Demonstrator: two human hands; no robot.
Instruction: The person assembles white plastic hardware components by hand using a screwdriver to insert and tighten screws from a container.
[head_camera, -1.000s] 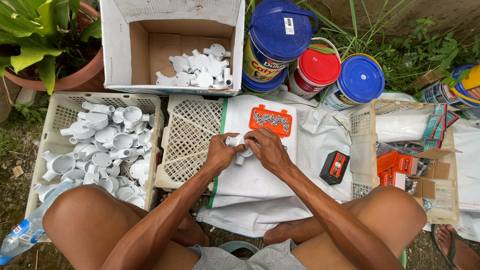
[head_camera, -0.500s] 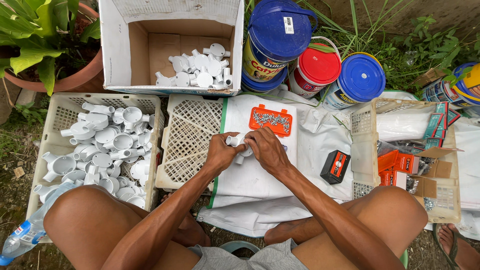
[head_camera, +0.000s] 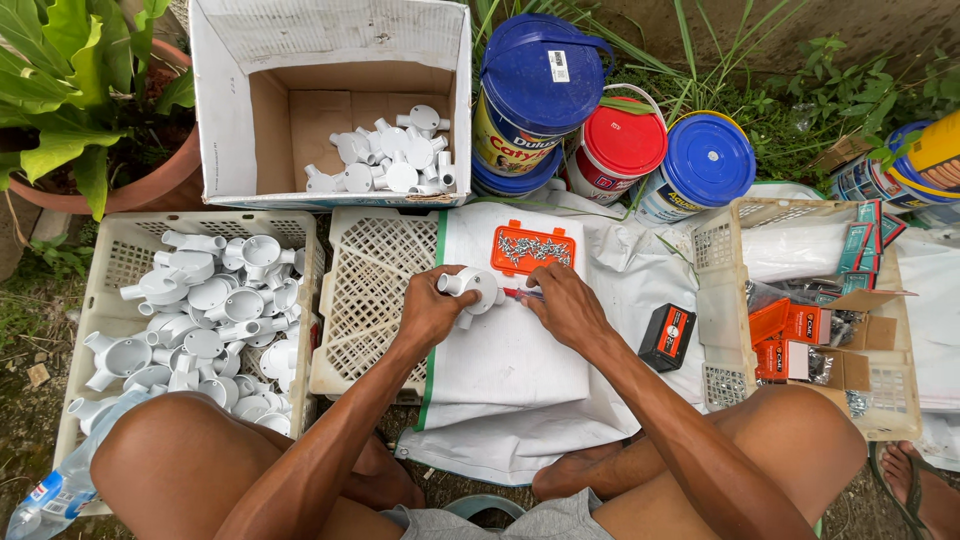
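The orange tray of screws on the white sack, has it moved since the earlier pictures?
No. The orange tray lies on the white sack as before, below the blue-lidded bucket and just above both hands, beside the empty crate.

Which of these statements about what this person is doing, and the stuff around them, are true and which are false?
1. The left hand holds a white round conduit box. True.
2. The right hand holds a hammer. False: it holds a slim red-handled tool against the fitting.
3. The orange tray holds small screws. True.
4. The cardboard box at the top is filled with paint cans. False: it holds white fittings; the paint buckets stand beside it on the ground.
5. The crate on the left holds many white fittings. True.
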